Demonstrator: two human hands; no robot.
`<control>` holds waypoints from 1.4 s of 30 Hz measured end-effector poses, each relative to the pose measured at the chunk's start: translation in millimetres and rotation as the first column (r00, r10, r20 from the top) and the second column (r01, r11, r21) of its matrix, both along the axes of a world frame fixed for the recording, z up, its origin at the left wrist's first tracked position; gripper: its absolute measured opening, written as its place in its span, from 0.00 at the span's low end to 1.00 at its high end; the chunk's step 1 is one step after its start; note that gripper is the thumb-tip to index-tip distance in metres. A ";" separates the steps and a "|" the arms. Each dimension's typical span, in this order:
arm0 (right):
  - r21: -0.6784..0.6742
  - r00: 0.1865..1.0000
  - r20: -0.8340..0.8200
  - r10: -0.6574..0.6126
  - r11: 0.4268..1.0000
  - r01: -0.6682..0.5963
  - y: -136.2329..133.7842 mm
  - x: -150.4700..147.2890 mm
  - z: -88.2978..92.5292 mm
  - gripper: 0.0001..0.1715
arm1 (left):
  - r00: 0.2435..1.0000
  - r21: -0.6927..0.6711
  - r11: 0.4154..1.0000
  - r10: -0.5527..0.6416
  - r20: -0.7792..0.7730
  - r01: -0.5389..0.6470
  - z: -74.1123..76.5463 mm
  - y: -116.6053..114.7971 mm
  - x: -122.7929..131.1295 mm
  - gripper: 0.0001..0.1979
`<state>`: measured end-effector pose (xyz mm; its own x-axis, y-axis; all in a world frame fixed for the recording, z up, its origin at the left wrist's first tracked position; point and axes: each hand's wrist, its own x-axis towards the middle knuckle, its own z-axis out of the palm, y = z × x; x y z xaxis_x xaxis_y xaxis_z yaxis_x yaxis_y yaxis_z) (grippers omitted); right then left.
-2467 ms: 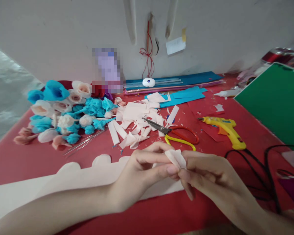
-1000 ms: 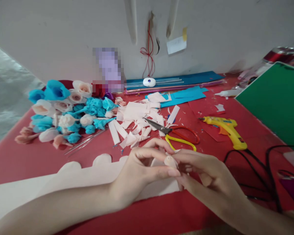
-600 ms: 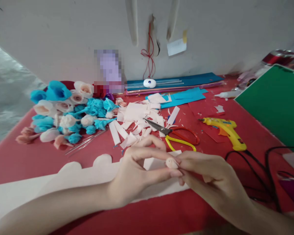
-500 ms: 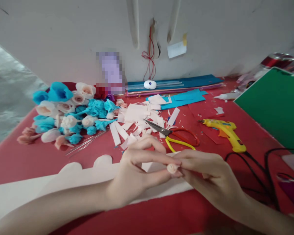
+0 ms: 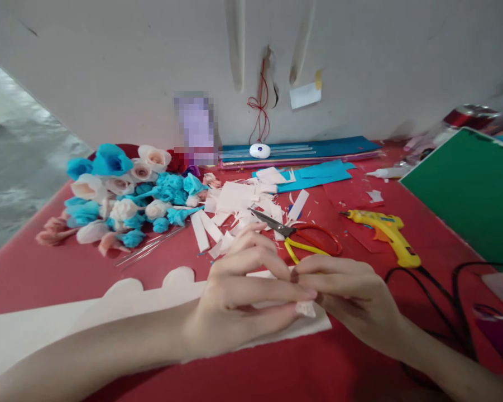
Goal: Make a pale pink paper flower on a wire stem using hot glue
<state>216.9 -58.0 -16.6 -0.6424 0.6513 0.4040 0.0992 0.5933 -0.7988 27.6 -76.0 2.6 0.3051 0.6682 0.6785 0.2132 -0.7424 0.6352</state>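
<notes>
My left hand (image 5: pixel 234 296) is closed, with its thumb and fingers pinching a small roll of pale crepe paper (image 5: pixel 306 309). The roll's frilly end pokes out below the fingertips. Against it press the fingertips of my right hand (image 5: pixel 355 298), also closed; how much of the roll they grip is partly hidden. Both hands hover over a long white paper sheet (image 5: pixel 171 298). Just beyond them lie scissors (image 5: pixel 285 229) with a red and a yellow handle, blades pointing left toward pale paper strips and scraps (image 5: pixel 236 196).
Blue, white and pink paper flowers (image 5: pixel 151 195) are heaped at the left beside clear sticks (image 5: pixel 151 245). A yellow glue gun (image 5: pixel 389 231) with a black cord lies right, near a green board (image 5: pixel 464 195). Blue paper (image 5: pixel 318 176) and a white oval device (image 5: pixel 260 151) lie toward the wall.
The paper roll has tipped, so its frilly edge now points downward instead of its round end facing me. My fingers have shifted around it. The view has tilted slightly upward.
</notes>
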 end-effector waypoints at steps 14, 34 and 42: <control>0.004 0.956 0.274 -0.101 0.995 0.104 -0.5 11.3 30.7 0.07 | 0.986 -0.394 0.919 -0.093 -0.139 0.031 0.4 7.5 -5.2 0.24; -0.055 0.939 0.311 -0.150 0.983 0.175 -17.5 25.0 17.1 0.07 | 0.961 -0.459 0.879 -0.225 -0.161 0.129 4.4 -0.6 6.9 0.03; -0.124 0.904 0.407 -0.132 0.972 0.198 -16.1 24.5 24.4 0.07 | 0.956 -0.486 0.867 -0.226 -0.187 0.110 5.7 -0.7 8.4 0.05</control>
<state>241.5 -74.1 7.7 -0.6049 0.7960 0.0229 0.5105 0.4097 -0.7560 36.0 -76.7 8.3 0.5495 0.8118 0.1977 0.2948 -0.4098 0.8632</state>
